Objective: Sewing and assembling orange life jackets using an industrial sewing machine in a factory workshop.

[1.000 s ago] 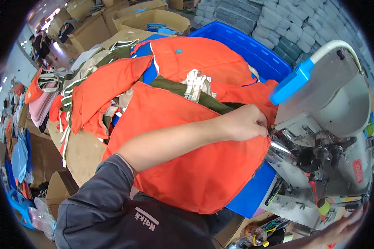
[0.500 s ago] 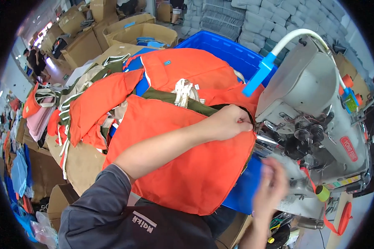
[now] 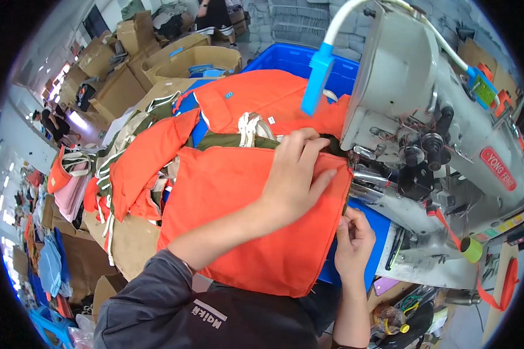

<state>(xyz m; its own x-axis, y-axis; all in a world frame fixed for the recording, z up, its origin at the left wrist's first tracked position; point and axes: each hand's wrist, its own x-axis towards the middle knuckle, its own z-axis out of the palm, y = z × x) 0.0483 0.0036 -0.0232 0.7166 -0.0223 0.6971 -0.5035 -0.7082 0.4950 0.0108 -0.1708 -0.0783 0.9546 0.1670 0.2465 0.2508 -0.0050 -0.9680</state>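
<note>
A flat orange fabric panel [image 3: 227,209] with an olive-green layer behind its far edge lies in front of me, its right side against a grey industrial sewing machine [image 3: 390,81]. My left hand [image 3: 291,177] rests on the panel near its far right corner, thumb apart from the bent fingers. At the right edge of the panel, my right hand [image 3: 354,241] pinches the fabric border between thumb and fingers. White cords [image 3: 255,128] lie bunched just beyond the panel. The machine's needle area is partly hidden by its own parts.
More orange pieces [image 3: 148,151] are heaped to the left on cardboard, beside a blue crate [image 3: 279,55] behind. A blue lamp [image 3: 317,78] on a white neck hangs over the work. Red tape [image 3: 448,227] runs at the machine's right. People stand far back.
My left hand has opened from a closed grip at the panel's far corner and shifted left. The right hand has moved in to the panel's right edge. The view has shifted slightly.
</note>
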